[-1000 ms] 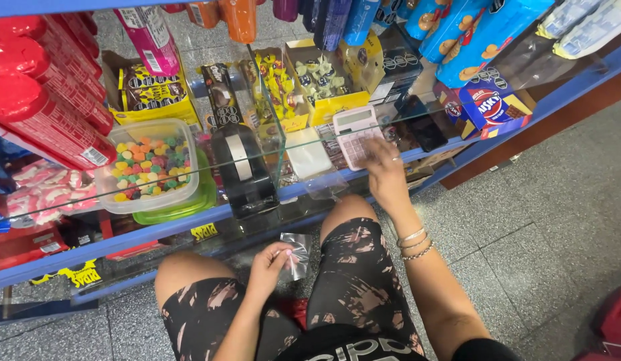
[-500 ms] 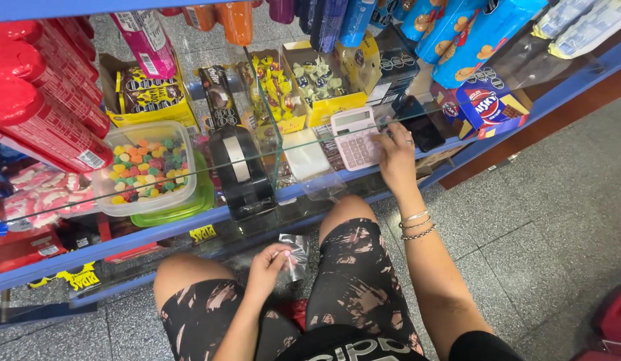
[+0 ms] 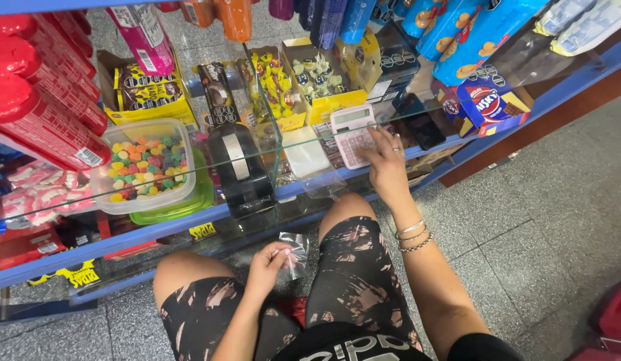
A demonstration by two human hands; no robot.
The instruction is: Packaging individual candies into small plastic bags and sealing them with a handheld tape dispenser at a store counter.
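The person sits low in front of a glass tabletop [image 3: 190, 167] edged in blue, knees drawn up beneath its rim. The right hand [image 3: 385, 167] reaches forward onto a white-and-pink calculator [image 3: 352, 136] lying flat on the glass, fingers spread and pressing near its keys — the grip is apart, clamped on nothing, the palm hovering so the fingertips can work the buttons. Bracelets sit at that wrist.

The left hand [image 3: 270, 267] stays down between the thighs, its grip closed on a small clear plastic bag [image 3: 296, 253], pinched at the top so the bag hangs loose, seemingly kept ready in the lap while the other hand is busy.

On the glass just left of the calculator lies a flat white pad-like thing [image 3: 305, 151], and a second clear bag [image 3: 324, 182] rests at the front edge, within easy reach. Further left stands a black tape dispenser [image 3: 240, 167], then a clear tub of coloured gumdrops [image 3: 147, 164] set on a green lid. Yellow boxes of sweets [image 3: 147, 97] line the back, facing outward for display, and red tubes [image 3: 36, 107] lean in from the left.
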